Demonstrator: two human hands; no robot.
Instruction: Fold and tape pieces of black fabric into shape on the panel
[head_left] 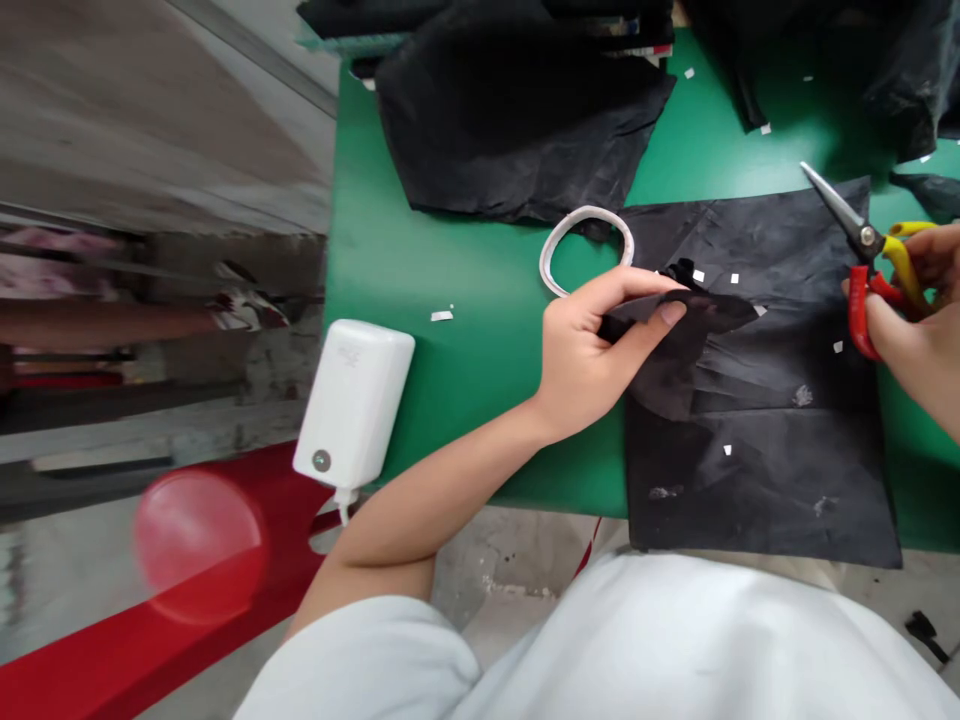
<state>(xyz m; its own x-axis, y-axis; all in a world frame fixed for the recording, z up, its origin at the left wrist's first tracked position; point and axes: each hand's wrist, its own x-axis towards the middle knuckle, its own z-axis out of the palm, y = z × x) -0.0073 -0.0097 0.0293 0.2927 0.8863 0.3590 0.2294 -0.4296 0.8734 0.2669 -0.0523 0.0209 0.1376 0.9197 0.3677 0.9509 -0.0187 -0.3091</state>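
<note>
My left hand [592, 345] pinches a fold of black fabric [757, 400] between thumb and fingers, lifting its edge off the green table [465, 260]. The fabric sheet lies flat at the table's near edge, dotted with small white scraps. My right hand [919, 330] at the right edge of the view grips scissors [862, 240] with red and yellow handles. Their blades point up and left over the fabric and look nearly together. A loop of white tape [587, 248] lies just beyond my left hand.
A white box-shaped device [352, 405] sits at the table's near left corner, overhanging the edge. More black fabric [525, 110] is piled at the back. A red bar [150, 620] runs below the table on the left. Small white scraps lie scattered on the table.
</note>
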